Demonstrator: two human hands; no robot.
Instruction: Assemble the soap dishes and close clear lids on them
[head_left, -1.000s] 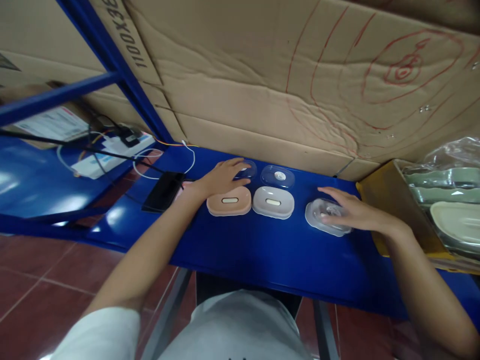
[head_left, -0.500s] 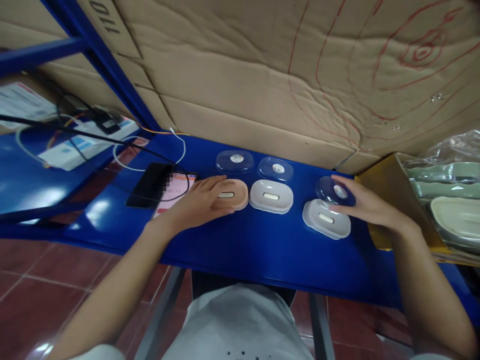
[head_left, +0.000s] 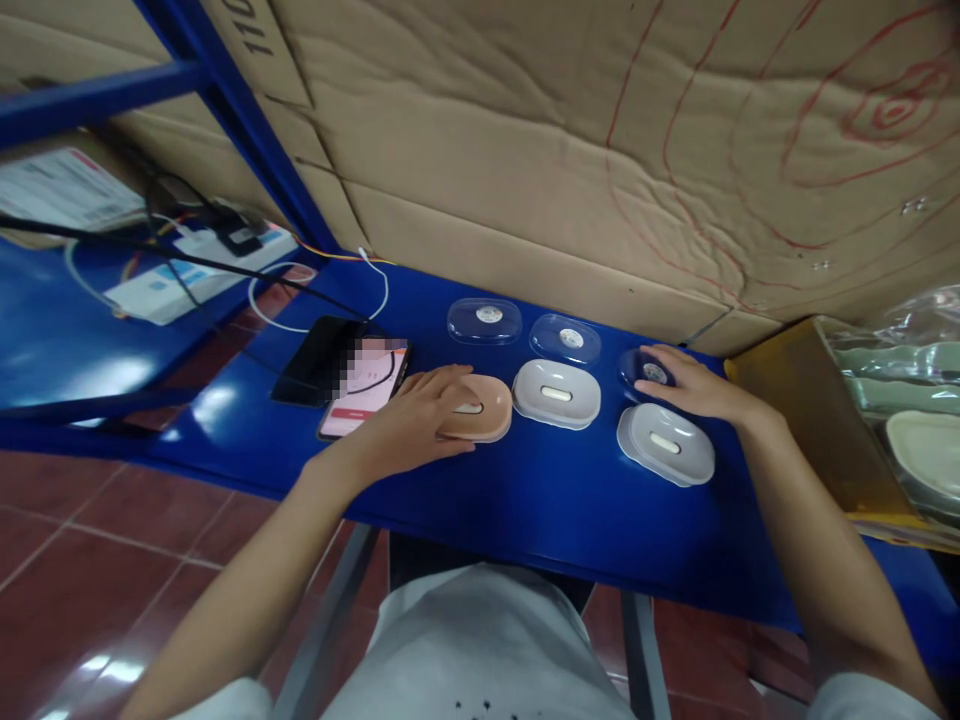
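My left hand point(head_left: 420, 418) curls around the left end of a peach soap dish point(head_left: 496, 410), fingers over its far side and thumb at its near side. At the back right, my right hand point(head_left: 694, 387) grips a clear oval lid point(head_left: 636, 366) with a round sticker, low over the blue table. Just in front of that lid lies a light grey soap dish point(head_left: 696, 455) with a pale oblong piece in its middle. A whitish soap dish point(head_left: 581, 385) rests between the two hands. Behind the dishes are another clear lid point(head_left: 466, 326) and a second clear lid point(head_left: 551, 344).
A phone with a lit screen point(head_left: 360, 415) and a dark flat object point(head_left: 304, 370) lie left of my left hand. A cardboard box point(head_left: 787, 410) of wrapped dishes stands at the right. Cables and a power strip point(head_left: 161, 295) occupy the left. Cardboard point(head_left: 525, 180) walls the table's back.
My right hand has moved the clear lid from over the light grey dish's far edge to behind it, lower to the table. My left hand stays at the peach dish. The view has shifted slightly.
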